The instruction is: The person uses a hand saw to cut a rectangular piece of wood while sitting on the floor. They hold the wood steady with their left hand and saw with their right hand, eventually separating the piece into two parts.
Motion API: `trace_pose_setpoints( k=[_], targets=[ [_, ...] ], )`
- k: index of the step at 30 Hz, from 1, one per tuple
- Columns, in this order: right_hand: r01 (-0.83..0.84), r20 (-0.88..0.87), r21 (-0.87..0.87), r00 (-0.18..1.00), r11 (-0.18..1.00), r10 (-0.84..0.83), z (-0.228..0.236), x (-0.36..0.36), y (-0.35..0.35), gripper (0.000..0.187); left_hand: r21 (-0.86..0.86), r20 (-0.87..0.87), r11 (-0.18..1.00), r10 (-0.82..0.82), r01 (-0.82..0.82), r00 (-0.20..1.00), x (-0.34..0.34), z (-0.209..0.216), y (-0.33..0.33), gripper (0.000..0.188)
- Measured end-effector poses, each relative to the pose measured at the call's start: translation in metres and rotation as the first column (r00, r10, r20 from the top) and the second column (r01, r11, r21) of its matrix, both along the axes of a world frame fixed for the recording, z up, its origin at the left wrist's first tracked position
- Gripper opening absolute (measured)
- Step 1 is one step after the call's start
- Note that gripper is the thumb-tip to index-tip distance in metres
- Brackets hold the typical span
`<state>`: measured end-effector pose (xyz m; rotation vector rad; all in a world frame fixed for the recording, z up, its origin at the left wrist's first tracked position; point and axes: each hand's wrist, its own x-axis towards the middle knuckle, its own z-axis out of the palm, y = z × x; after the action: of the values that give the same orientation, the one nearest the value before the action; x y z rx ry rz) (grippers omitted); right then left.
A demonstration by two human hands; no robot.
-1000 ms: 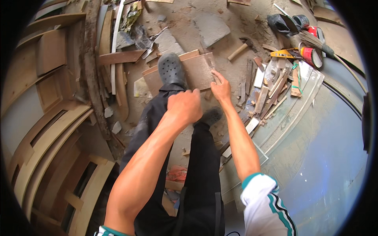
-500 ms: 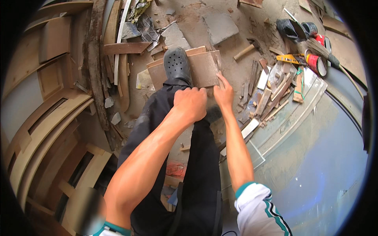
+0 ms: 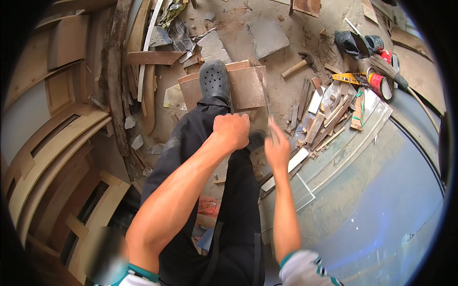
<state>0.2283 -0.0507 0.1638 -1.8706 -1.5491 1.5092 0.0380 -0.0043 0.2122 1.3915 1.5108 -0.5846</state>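
Observation:
My right hand is closed, gripping a long thin saw seen nearly edge-on. The far part of its blade lies along the right end of a flat brown board. Pressing on that board is my dark clog, worn on the forward foot. A second board shows along the far edge, under the first. My left hand is a fist over my forward leg, just short of the boards. Its inner side is turned away, so anything inside is hidden.
A hammer lies beyond the boards to the right. Wood offcuts are heaped beside a glass sheet. A yellow tool, cans and a brush sit farther right. Wooden frames stand on the left. Stone slabs lie ahead.
My right hand has drawn back toward me with the saw, away from the board's right end, so more of the blade shows. My left hand and clog have hardly moved.

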Motion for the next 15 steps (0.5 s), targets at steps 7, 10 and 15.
trace_pose_setpoints(
  k=[7,10,15],
  targets=[
    [0.004,-0.029,0.163,1.0,0.987,0.0,-0.07,0.012,0.011,0.046,-0.013,0.04,0.999,-0.044,0.045,0.998,0.019,0.005,0.005,0.037],
    [0.074,0.02,0.08,0.997,0.994,-0.075,-0.093,0.003,0.049,0.046,-0.092,0.052,0.992,-0.084,0.089,0.995,0.034,0.004,0.015,0.036],
    [-0.041,-0.044,0.017,0.998,0.999,0.041,0.03,0.024,-0.055,0.047,-0.098,0.025,0.995,0.029,-0.026,0.999,-0.004,0.015,-0.014,0.034]
  ],
)
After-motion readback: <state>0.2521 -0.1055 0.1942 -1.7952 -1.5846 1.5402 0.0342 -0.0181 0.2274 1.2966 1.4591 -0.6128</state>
